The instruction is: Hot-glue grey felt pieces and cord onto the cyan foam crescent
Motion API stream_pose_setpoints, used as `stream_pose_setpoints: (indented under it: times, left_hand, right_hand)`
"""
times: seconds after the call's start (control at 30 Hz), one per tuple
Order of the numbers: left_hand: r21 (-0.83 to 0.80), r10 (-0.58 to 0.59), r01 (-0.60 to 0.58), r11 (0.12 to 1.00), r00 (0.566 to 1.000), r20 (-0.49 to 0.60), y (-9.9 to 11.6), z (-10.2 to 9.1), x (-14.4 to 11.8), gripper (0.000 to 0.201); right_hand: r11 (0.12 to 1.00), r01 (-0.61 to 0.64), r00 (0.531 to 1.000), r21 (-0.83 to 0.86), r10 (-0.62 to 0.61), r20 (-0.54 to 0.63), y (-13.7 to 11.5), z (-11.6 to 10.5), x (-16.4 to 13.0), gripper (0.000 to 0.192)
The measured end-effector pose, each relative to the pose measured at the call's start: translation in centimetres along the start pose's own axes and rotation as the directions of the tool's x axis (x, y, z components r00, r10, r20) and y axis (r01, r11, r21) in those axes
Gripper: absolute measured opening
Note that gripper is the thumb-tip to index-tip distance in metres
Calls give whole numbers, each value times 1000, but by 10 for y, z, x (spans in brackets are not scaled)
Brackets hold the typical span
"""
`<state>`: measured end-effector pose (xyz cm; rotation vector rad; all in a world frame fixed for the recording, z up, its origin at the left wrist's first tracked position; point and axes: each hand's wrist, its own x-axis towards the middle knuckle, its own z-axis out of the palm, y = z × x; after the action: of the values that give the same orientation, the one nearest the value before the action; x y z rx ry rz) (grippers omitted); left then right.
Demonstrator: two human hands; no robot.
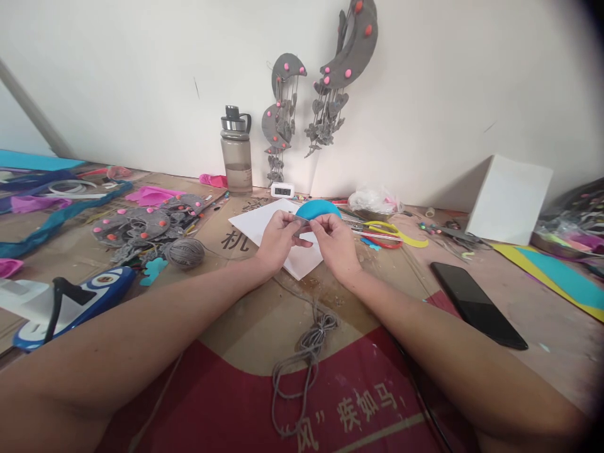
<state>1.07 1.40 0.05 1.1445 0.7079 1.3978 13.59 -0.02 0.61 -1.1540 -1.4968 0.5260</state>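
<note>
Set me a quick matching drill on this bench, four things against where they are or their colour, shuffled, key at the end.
1 phone
2 yarn ball
3 paper
4 clock

A right of the bottle
B grey
C partly hidden by the left hand
D black

Pairs: 1-D, 2-B, 3-C, 4-A
</note>
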Motion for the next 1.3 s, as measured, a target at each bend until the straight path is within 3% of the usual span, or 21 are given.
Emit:
stream_pose_setpoints:
  times: [0.7,1.07,1.3]
  left_hand:
    - [-152,-64,69,986,997,40,2,0,2,10]
    - [-193,-109,124,973,990,84,4,1,1,9]
    - [-228,-130,155,961,984,123,3,-1,4,7]
  right_hand:
    - [996,-34,997,-85,28,-66,-4,-5,3,15]
    - [995,-90,995,39,91,-47,-7,-4,4,15]
    - [959,-173,984,224,178,-1,-4,-2,5,15]
